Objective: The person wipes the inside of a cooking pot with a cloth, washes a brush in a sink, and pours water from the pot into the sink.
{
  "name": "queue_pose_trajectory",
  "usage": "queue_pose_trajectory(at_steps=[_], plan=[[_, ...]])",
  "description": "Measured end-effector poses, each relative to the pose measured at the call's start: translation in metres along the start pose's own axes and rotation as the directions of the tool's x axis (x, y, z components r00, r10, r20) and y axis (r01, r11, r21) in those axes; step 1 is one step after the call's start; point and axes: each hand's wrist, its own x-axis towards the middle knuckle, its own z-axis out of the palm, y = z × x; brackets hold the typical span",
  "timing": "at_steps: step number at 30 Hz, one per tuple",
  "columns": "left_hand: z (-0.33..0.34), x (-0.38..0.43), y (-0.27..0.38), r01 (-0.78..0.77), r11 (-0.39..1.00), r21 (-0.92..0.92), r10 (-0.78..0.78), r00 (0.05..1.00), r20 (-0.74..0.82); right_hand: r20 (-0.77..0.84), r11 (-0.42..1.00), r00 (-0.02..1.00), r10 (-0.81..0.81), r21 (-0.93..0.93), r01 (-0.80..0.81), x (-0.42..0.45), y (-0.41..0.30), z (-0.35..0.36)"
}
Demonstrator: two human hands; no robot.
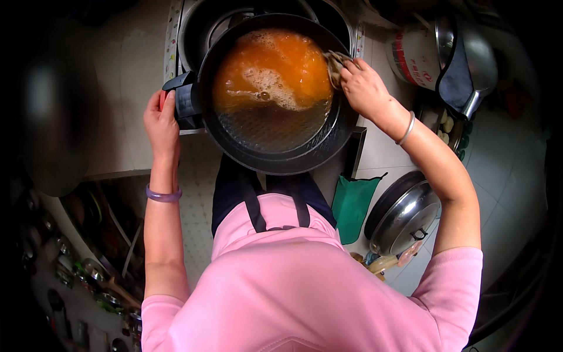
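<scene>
A large dark wok (281, 165), tilted, holds orange, foamy liquid (281, 66) that has pooled towards its far side. My left hand (162, 119) grips the wok's black handle (187, 99) at the left, thumb on top. At the right rim, my right hand (363, 88) grips a crumpled brownish cloth (335, 68), pressed against the wok's edge. Beneath and beyond the wok lie a metal basin (189, 35) and the steel rim of a sink (352, 26), both partly hidden.
Pale tiled counter (127, 53) extends on the left. At the right stand a white bucket with red print (409, 57) and a metal ladle-like vessel (479, 57). Lower right, a steel lid (404, 220) leans beside a hanging green cloth (356, 207).
</scene>
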Motion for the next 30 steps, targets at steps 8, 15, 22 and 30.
queue_pose_trajectory(at_steps=[8, 15, 22, 30], plan=[[-0.005, 0.003, -0.01, -0.022, 0.997, -0.073, 0.021, 1.0, -0.023, -0.202, 0.939, 0.949, 0.24, 0.298, -0.174, 0.068, -0.025, 0.048], [-0.005, 0.002, -0.008, -0.013, 0.999, -0.048, 0.014, 1.0, 0.006, -0.243, 0.711, 0.925, 0.291, 0.702, -0.039, 0.102, -0.064, 0.033], [-0.001, 0.002, -0.005, 0.012, 0.999, -0.036, -0.012, 1.0, -0.006, -0.173, 0.669, 0.873, 0.456, 0.713, -0.208, 0.117, -0.061, 0.05], [-0.005, 0.004, -0.012, -0.007, 0.996, -0.085, 0.008, 1.0, 0.002, -0.268, 0.585, 0.932, 0.245, 0.807, 0.078, 0.151, -0.126, -0.008]])
